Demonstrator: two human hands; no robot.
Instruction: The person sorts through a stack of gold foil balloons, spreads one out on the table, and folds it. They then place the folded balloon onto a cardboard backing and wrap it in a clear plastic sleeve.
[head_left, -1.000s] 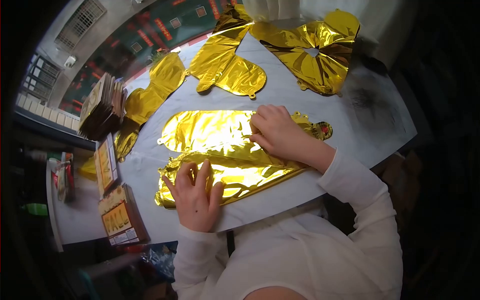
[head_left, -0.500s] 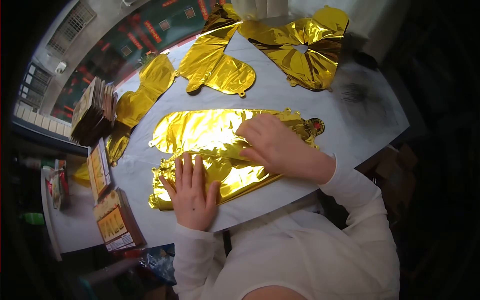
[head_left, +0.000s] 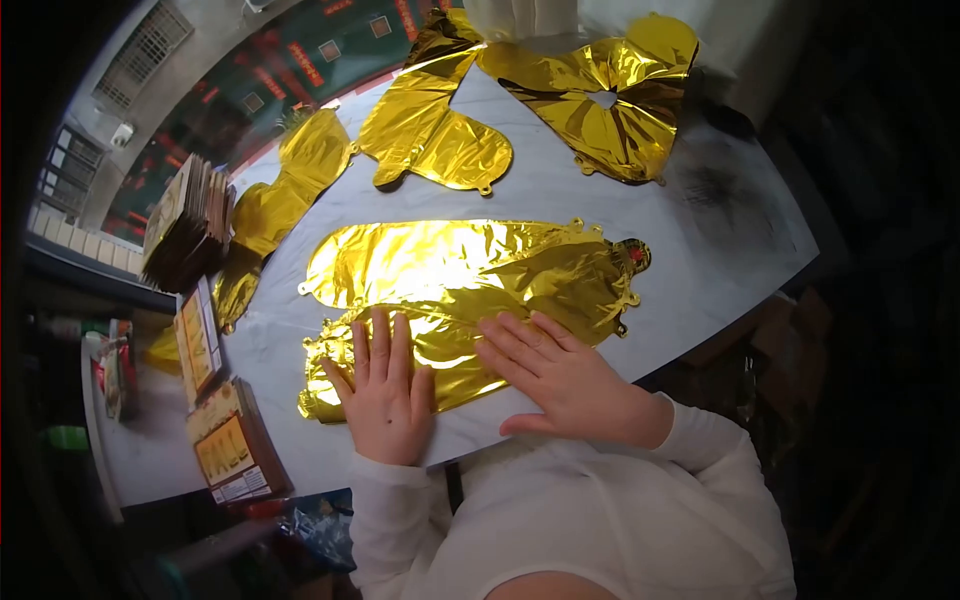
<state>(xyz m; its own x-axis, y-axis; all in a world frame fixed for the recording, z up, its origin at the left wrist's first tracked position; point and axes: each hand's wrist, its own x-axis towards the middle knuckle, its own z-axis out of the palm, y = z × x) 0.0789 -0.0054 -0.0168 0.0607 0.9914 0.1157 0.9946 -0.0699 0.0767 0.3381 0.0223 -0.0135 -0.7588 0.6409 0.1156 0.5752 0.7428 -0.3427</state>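
Note:
A flat, uninflated gold foil balloon (head_left: 400,262) lies partly folded on the table before me, its near part doubled over. My left hand (head_left: 392,398) rests with spread fingers on the near left part of it. Palm down, my right hand (head_left: 565,385) lies on the near right part, fingers stretched out toward the middle. Neither hand grips anything. Small tabs stick out along the foil's edges, and a dark patch with a red mark shows at its right end.
More gold foil balloons lie at the back: one L-shaped (head_left: 440,140), one with a central hole (head_left: 640,110). Another gold foil piece (head_left: 270,205) runs along the left edge. A stack of cards (head_left: 185,220) and printed packets (head_left: 235,450) stand at the left of the white table (head_left: 720,290).
My right hand has come down from the foil's middle toward its near edge, and its bent fingers have straightened and flattened. My left hand stays nearly in place.

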